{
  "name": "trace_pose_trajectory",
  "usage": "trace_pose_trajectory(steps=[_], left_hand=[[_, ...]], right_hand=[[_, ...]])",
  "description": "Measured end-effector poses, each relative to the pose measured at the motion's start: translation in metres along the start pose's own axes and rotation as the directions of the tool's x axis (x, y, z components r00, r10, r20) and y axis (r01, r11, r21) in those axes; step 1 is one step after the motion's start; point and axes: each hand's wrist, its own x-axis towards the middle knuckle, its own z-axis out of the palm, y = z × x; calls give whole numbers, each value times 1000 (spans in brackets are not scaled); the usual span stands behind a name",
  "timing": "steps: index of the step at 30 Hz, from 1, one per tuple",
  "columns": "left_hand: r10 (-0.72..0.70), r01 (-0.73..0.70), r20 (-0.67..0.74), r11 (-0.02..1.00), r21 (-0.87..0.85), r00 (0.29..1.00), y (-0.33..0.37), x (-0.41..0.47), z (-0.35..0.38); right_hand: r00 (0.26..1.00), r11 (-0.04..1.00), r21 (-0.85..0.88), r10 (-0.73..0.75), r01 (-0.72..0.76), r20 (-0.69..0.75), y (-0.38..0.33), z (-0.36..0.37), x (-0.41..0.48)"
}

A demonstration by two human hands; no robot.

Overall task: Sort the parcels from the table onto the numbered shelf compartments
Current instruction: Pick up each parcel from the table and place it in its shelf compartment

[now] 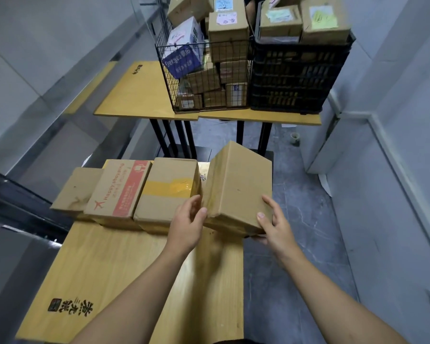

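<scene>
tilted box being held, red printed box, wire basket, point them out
tilted box [238,184], head view, on its broad top face
red printed box [119,187], head view, on its printed top face
wire basket [199,80], head view, on its front mesh wall

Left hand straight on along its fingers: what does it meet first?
Likely the tilted plain box, whose left side the left hand now grips; the yellow-taped box lies just beside that line.

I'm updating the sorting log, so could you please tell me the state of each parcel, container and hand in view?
Tilted parcel: tipped up, held from both sides.
Left hand: grips its left side.
Right hand: grips its near right corner.
Yellow-taped parcel: flat on near table, sealed.
Red-printed parcel: lying flat.
Wire basket: heaped full.
Black crate: piled above rim.
</scene>
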Motion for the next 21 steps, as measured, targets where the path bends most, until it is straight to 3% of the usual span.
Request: trace_pose_trajectory(steps=[3,6,13,17,21], left_hand=[[-61,73,88,987,-146,994,6,-5,-7],[-16,53,147,967,-248,989,12,-13,-18],[157,-156,-21,936,-316,987,25,-51,-50],[221,-214,-15,921,-325,975,21,-81,-70],[271,-258,-12,902,-346,963,16,-113,-94]], right_hand=[[999,996,90,24,-27,41,-7,3,-7],[997,993,104,49,-55,64,-16,9,-18],[995,965,-241,-100,104,31,-41,45,-57],[992,995,-37,-84,87,90,-46,75,-96],[991,990,54,-131,132,-16,-43,95,-129]])
